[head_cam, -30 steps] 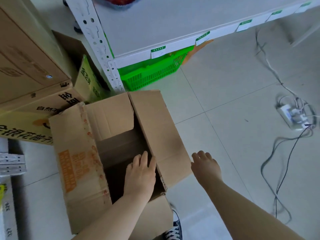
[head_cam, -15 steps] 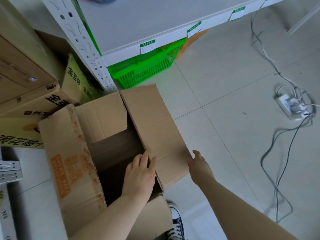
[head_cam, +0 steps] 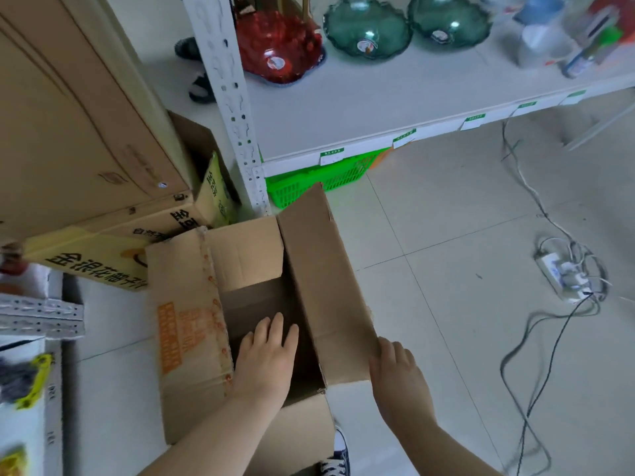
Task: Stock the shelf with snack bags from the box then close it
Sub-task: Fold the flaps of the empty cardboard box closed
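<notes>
While left hand (head_cam: 266, 362) lies flat inside one brown cardboard box (head_cam: 185, 324), right hand (head_cam: 398, 376) newly touches its right flap (head_cam: 326, 269), grip unclear, two green bowls (head_cam: 367, 27) far

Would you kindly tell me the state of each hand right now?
Left hand: open, flat, palm down over the box opening, holding nothing.
Right hand: at the right flap edge; grip cannot be told.

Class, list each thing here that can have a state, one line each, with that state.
Box, open, no snack bags visible inside.
Right flap, raised outward.
Left hand, fingers straight, in the box opening.
Right hand, touching the right flap's near corner.
Power strip, plugs inserted.
Green basket, tucked under the shelf.
</notes>
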